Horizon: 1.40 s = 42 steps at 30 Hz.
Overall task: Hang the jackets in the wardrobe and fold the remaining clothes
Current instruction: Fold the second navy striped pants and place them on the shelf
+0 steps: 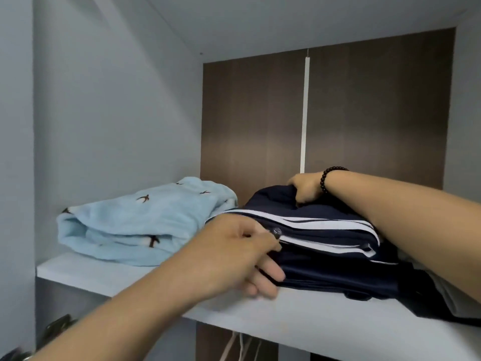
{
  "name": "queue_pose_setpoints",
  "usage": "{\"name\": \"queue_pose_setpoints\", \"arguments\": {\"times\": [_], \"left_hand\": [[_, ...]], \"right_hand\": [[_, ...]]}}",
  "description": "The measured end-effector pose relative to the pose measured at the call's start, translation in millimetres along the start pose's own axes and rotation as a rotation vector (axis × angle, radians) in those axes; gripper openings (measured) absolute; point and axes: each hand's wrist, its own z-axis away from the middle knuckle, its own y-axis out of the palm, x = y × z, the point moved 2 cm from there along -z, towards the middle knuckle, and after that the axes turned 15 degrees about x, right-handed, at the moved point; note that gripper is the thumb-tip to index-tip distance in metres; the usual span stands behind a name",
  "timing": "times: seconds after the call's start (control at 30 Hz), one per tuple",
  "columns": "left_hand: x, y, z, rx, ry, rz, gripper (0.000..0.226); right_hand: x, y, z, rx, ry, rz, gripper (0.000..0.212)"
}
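Now both hands grip folded navy garment [325, 251] on shelf [130, 280]: left hand [234, 259] front, right hand [307, 187] rear.

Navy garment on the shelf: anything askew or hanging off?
Yes. The folded navy garment with white stripes is not fully on the shelf: its right end droops over the front edge. Both the left hand and right hand grip it. The light blue fleece beside it sits folded.
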Motion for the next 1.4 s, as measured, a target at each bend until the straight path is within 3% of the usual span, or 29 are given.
{"name": "queue_pose_setpoints", "arguments": {"times": [0.13,0.23,0.3,0.4,0.53,0.77,0.93,1.07,1.13,1.23,1.33,1.4], "left_hand": [[-33,-38,-13,-0.433,0.333,-0.443,0.018],[-32,-43,-41,-0.578,0.295,-0.837,0.019],[-15,-37,-62,-0.445,0.150,-0.918,0.027],[16,-29,-85,-0.217,-0.054,-1.037,0.038],[31,-37,-99,-0.156,-0.079,-1.036,0.042],[37,-36,-86,-0.149,0.040,-0.971,0.036],[41,-33,-69,-0.165,0.088,-0.939,0.036],[44,-33,-50,-0.121,0.077,-0.866,0.044],[45,-32,-35,-0.118,0.080,-0.859,0.047],[53,-29,-8,-0.102,0.087,-0.838,0.033],[59,-26,24,-0.058,0.014,-0.807,0.053],[60,-23,51,-0.054,-0.069,-0.852,0.056]], "right_hand": [[16,-12,25,-0.198,-0.055,0.050,0.060],[35,-3,50,-0.212,-0.184,0.053,0.048],[44,15,57,-0.089,-0.229,0.038,0.036],[47,42,49,0.091,-0.208,0.037,0.038],[47,50,29,0.176,-0.174,-0.122,0.042],[52,52,35,0.147,-0.103,-0.202,0.044],[58,51,60,-0.159,-0.092,-0.120,0.036],[61,60,90,-0.226,-0.133,-0.175,0.037],[62,68,104,-0.221,-0.126,-0.194,0.034],[68,81,133,-0.229,-0.125,-0.176,0.038],[80,97,163,-0.192,-0.075,-0.036,0.037],[97,111,190,-0.176,-0.069,0.017,0.053]]}}
